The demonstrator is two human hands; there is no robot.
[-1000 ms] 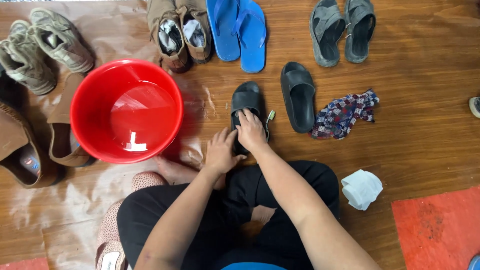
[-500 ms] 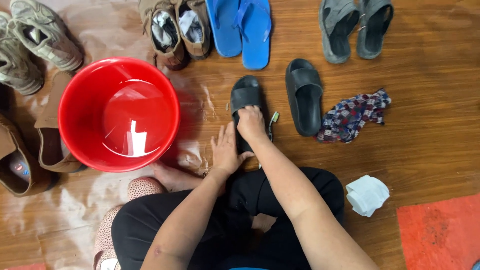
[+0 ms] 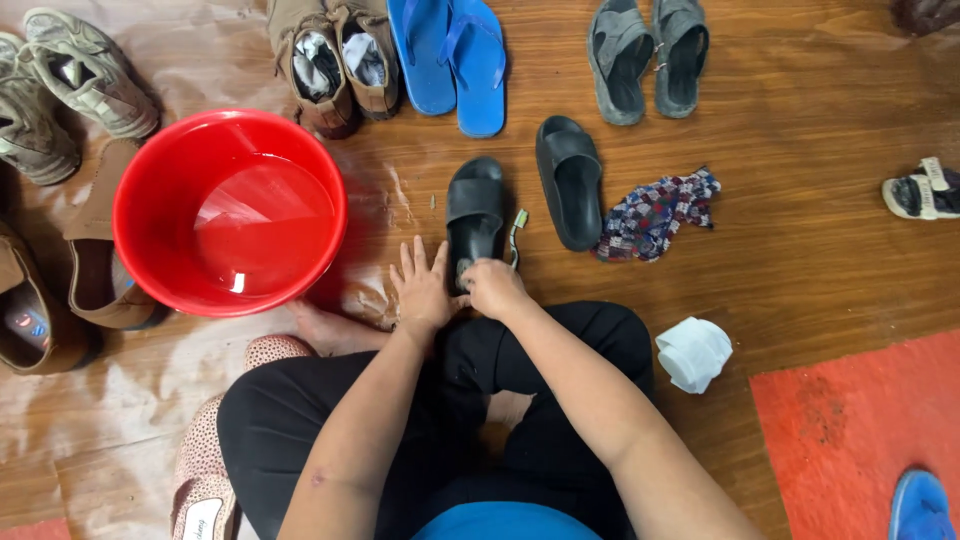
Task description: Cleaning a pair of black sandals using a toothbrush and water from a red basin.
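- Your left hand lies flat, fingers spread, against the heel end of the black slide sandal and the wet floor beside it; it steadies rather than grips.
- Your right hand is curled into a loose fist on the sandal's heel. Something may be inside the fist; you cannot tell what from this view.
- The sandal lies sole-down on the wooden floor, directly in front of your crossed legs, just right of the red basin.
- A small brush with green on it lies touching the sandal's right edge, not in either hand.
- The basin holds shallow water; the floor between it and the sandal shines wet.
- Judgement: work on this sandal is under way, at the heel end. No clear sign it is finished.
- Its mate lies just to the right, beside a patterned cloth; it looks untouched.
- Left to do, by the look of it: the blue flip-flops, grey sandals, brown shoes and sneakers lined up beyond.
- A crumpled white cloth lies near your right knee.
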